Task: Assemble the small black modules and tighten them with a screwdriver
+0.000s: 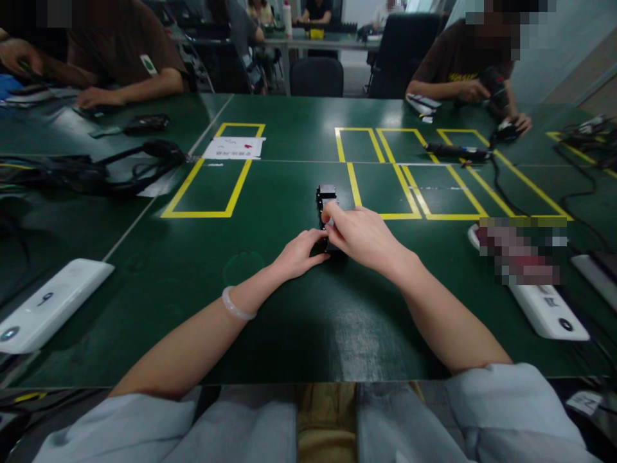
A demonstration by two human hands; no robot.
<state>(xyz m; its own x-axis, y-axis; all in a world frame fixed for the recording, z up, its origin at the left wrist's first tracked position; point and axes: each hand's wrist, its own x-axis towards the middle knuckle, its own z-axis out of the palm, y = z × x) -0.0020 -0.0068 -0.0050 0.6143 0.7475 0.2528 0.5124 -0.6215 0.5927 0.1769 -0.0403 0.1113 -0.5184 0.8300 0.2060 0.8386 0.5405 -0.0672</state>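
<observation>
A small black and silver device stands on the green table in front of me, its lower part partly covered by my hands. My left hand holds the device's near end from the left, thumb and fingers on either side of it. Over the middle of the device is my right hand, its fingers curled and pinched against it from the right. What exactly lies between the right fingertips is hidden.
White numbered cases lie at left and right. Yellow tape rectangles, a paper sheet, black cables and a black tool are further back. People sit across the table; one holds a power tool.
</observation>
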